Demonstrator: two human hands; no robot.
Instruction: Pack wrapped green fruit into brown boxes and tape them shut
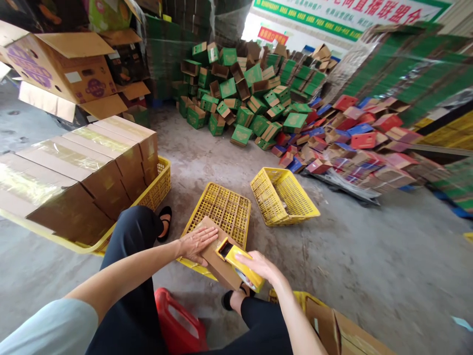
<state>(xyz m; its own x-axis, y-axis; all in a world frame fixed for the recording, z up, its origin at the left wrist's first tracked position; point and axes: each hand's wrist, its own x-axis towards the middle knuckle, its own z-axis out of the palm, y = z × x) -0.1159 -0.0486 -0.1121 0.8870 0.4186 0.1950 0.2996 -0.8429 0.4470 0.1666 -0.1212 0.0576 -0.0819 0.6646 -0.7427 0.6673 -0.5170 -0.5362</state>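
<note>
A small brown cardboard box (221, 268) rests on an upturned yellow plastic crate (229, 209) between my knees. My left hand (197, 244) lies flat on the box's far left part, fingers stretched out. In my right hand (258, 266) is a yellow tape dispenser (242, 264), its front end against the top of the box. My fingers wrap round the dispenser's body; part of its tape roll shows below them.
At left, a large yellow crate (162, 185) holds several taped cartons (107, 162). An open yellow crate (284, 197) stands ahead. Green boxes (242, 135) and red-and-blue boxes (364, 140) are heaped behind. A red plastic jug (177, 320) is by my leg; more cartons (347, 330) sit lower right.
</note>
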